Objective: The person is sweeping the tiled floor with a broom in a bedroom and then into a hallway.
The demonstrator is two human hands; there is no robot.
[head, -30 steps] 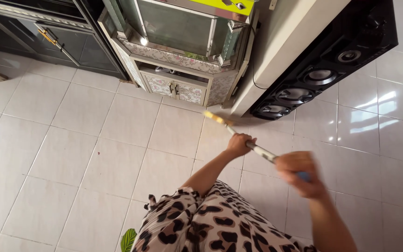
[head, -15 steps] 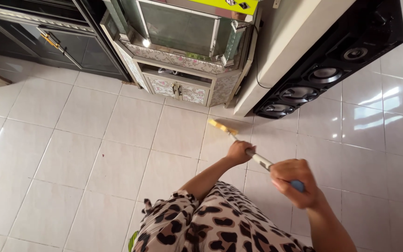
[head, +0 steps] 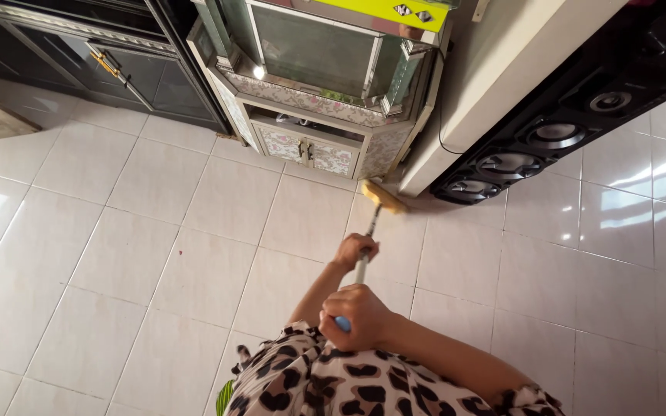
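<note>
A long-handled mop [head: 366,245] is held over the pale floor tiles [head: 140,254]. Its yellow head [head: 384,198] is pressed flat on the floor at about 12 o'clock from the person, just in front of the base of a light-coloured unit [head: 495,85] and near the corner of a small floral cabinet [head: 310,150]. The metal shaft runs from the head back toward the body, and its blue end grip is seen at the lower hand.

The shaft is grasped in two places, which seems to be done so that the far hand can guide the head while the near hand gives the push. The left hand [head: 354,250] is closed around the middle of the shaft, farther from the body. The right hand [head: 360,316] is clenched around the blue grip at the near end, close to the patterned garment [head: 325,381] with dark spots. The shaft is kept at a low slant, so the head lies flat against the tiles.

At about 1 o'clock, a black speaker unit [head: 572,115] with several round cones is lying on its side on the floor, beside the light unit. At 11 o'clock, a dark cabinet [head: 86,54] with gold handles is standing, well apart from the mop. A glass-fronted case [head: 317,46] is set on top of the floral cabinet. A green leaf [head: 226,397] is seen at the bottom edge.
</note>
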